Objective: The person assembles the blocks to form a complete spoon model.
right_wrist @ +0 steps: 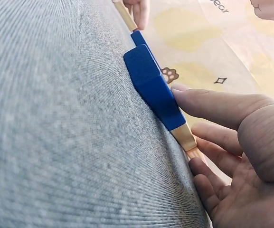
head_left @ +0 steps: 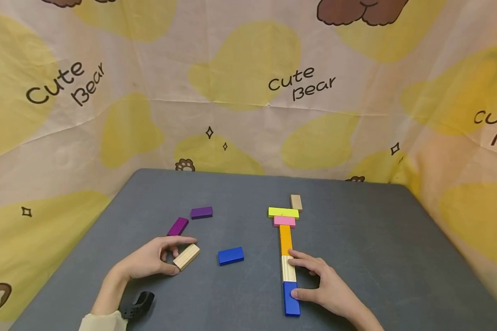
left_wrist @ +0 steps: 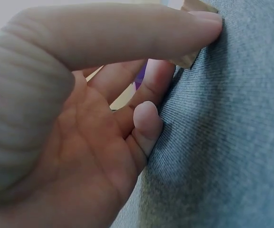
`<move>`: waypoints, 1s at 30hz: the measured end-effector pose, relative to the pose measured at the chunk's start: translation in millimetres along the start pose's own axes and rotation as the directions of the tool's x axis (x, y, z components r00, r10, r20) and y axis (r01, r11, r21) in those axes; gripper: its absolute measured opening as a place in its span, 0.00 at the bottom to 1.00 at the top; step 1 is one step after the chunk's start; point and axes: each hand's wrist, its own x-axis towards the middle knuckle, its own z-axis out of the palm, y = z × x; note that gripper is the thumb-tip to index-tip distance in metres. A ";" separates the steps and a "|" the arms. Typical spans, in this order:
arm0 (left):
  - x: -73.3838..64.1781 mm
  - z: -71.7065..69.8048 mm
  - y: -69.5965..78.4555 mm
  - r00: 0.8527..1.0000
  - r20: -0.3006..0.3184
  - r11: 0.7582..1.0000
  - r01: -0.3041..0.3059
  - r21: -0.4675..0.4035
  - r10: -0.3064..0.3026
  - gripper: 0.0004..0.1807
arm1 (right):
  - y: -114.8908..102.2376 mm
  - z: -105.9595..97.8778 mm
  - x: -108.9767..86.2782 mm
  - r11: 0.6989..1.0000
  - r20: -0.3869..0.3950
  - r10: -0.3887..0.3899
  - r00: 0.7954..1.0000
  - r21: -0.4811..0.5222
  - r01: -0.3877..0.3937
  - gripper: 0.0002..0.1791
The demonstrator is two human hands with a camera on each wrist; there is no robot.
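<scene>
My left hand (head_left: 151,258) has its thumb and index finger at opposite ends of a plain wooden block (head_left: 187,256), pinching it at the table surface. In the left wrist view, the thumb covers most of that block (left_wrist: 190,59). To the right, a line of blocks runs away from me: a blue block (head_left: 291,305), a plain wooden block (head_left: 288,272) and an orange block (head_left: 286,239). My right hand (head_left: 329,287) touches this line, its thumb on the blue block and its fingertips by the wooden and orange ones.
A pink block (head_left: 284,222) and a yellow-green block (head_left: 283,212) lie crosswise beyond the orange one, with another wooden block (head_left: 296,202) behind. Between the hands lies a loose blue block (head_left: 230,256). Two purple blocks (head_left: 201,213) lie beyond the left hand. A black strap (head_left: 140,305) is near the left wrist.
</scene>
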 end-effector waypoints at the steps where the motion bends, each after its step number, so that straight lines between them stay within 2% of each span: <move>1: 0.5 0.3 0.5 1.000 -0.004 1.000 0.002 0.006 -0.002 0.37 | -0.2 -0.4 -0.1 1.000 -0.001 -0.003 1.000 -0.001 0.003 0.34; 13: 0.3 2.6 2.7 0.998 -0.044 0.999 0.051 0.010 -0.050 0.37 | -1.5 -1.2 0.9 1.000 0.000 0.003 1.000 -0.017 -0.003 0.34; 24: -3.4 1.3 0.8 0.998 -0.033 0.998 0.053 -0.025 -0.054 0.37 | -0.9 0.2 1.5 1.000 0.009 0.017 1.000 -0.022 -0.017 0.35; 30: -3.6 0.5 -1.2 0.999 -0.025 0.999 0.023 -0.023 -0.024 0.36 | -1.9 0.0 1.1 1.000 0.005 0.011 1.000 -0.018 -0.011 0.34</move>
